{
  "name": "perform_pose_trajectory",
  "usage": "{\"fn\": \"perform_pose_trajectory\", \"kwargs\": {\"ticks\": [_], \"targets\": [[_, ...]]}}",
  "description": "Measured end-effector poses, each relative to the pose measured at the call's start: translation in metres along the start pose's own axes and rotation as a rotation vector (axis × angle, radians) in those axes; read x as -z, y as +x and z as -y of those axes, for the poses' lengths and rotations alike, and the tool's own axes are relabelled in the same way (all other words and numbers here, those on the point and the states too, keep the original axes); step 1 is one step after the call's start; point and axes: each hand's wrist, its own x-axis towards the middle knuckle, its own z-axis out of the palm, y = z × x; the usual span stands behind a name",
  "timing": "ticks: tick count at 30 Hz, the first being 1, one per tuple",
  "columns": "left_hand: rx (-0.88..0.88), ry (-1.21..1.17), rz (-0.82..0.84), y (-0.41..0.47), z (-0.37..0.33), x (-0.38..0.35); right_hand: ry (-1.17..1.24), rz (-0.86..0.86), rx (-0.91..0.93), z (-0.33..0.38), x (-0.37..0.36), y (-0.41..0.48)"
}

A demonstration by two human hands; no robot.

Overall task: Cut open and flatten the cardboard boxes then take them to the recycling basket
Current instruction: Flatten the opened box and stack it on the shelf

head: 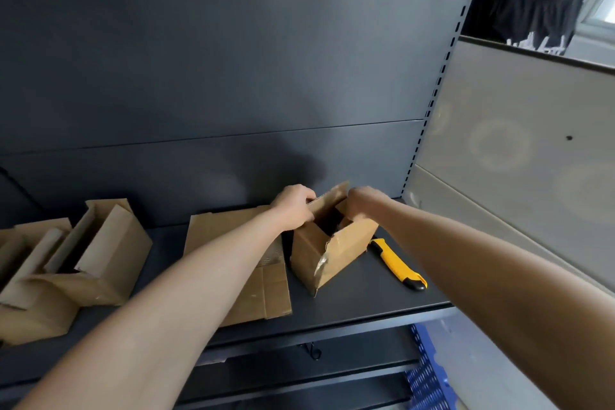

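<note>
Small open box stands on the dark shelf, right of centre. Left hand curls over its left flap. Right hand grips its far right flap. Flattened cardboard lies just left of it, yellow knife just right. 2 opened boxes sit at the left end.

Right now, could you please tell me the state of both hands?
Left hand: grips a top flap of the small cardboard box.
Right hand: grips the opposite flap.
</note>
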Motion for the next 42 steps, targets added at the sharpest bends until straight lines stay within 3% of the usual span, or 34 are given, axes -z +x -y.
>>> {"fn": "perform_pose_trajectory", "kwargs": {"ticks": [7,10,12,14,18,23,27,30,35,39,42], "targets": [[0.124,-0.052,-0.104,-0.01,0.017,0.004,-0.129,-0.074,0.056,0.008,0.002,0.001],[0.31,-0.152,-0.099,-0.017,0.024,0.004,-0.115,-0.093,0.097,0.01,0.003,0.003],[0.44,-0.358,-0.047,-0.019,0.029,0.001,-0.081,-0.05,0.134,0.01,0.006,0.004],[0.494,-0.536,-0.048,-0.021,0.028,-0.001,0.035,0.07,0.123,0.009,0.013,0.005],[0.574,-0.608,-0.119,-0.024,0.014,-0.001,0.373,0.23,0.087,-0.003,0.026,0.003],[0.704,-0.568,0.114,-0.025,0.005,-0.012,0.645,0.335,0.054,-0.027,0.025,0.005],[0.85,-0.541,0.113,-0.023,0.0,-0.021,0.728,0.4,0.058,-0.035,0.023,0.004],[0.74,-0.512,0.12,-0.023,0.003,-0.023,0.743,0.399,0.065,-0.035,0.022,0.003],[0.601,-0.749,0.131,-0.026,0.007,-0.015,0.746,0.375,0.036,-0.041,0.023,0.005],[0.586,-0.865,0.058,-0.03,0.007,-0.002,0.809,0.385,-0.003,-0.048,0.022,0.005],[0.604,-0.976,0.013,-0.032,0.009,0.001,0.934,0.501,0.009,-0.054,0.021,0.004]]}}
